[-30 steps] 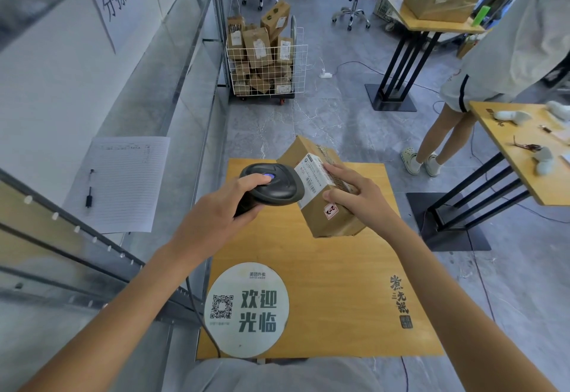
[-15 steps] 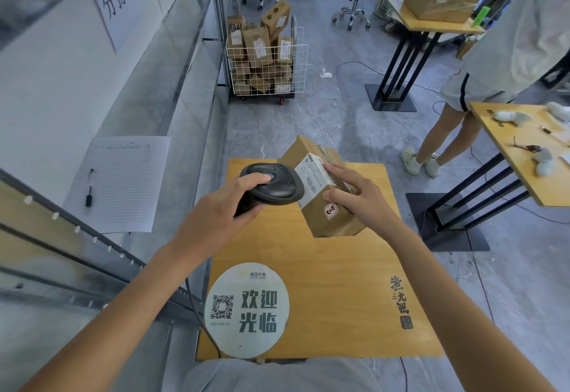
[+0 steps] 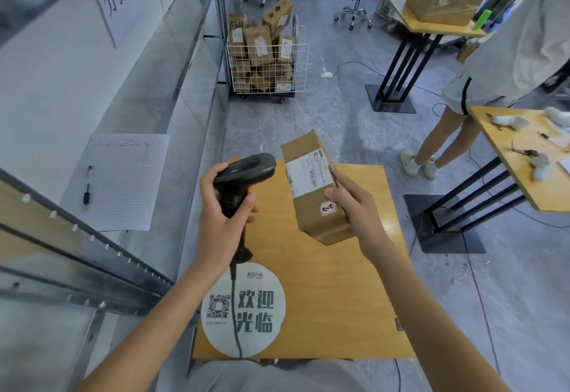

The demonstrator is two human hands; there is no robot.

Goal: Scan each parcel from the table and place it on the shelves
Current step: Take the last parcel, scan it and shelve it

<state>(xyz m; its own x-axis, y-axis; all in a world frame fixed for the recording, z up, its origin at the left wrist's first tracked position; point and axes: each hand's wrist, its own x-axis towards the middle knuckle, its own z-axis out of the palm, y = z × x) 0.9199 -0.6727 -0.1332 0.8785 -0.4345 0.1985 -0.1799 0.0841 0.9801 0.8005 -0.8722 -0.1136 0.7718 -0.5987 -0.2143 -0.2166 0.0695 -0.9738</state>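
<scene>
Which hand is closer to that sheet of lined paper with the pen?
The left hand. It grips the scanner just right of the lined paper on the shelf. The right hand is farther right, holding the parcel beyond the scanner.

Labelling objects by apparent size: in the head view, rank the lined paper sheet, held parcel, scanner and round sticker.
1. Lined paper sheet
2. Round sticker
3. Parcel
4. Scanner

Sheet and sticker look close.

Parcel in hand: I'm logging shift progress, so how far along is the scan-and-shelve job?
Done: nothing shows as shelved. In hand: the right hand holds a parcel, label up, beside the scanner gripped by the left hand. Left: shelving it; the table shows no other parcels, though a wire cart holds many.
</scene>
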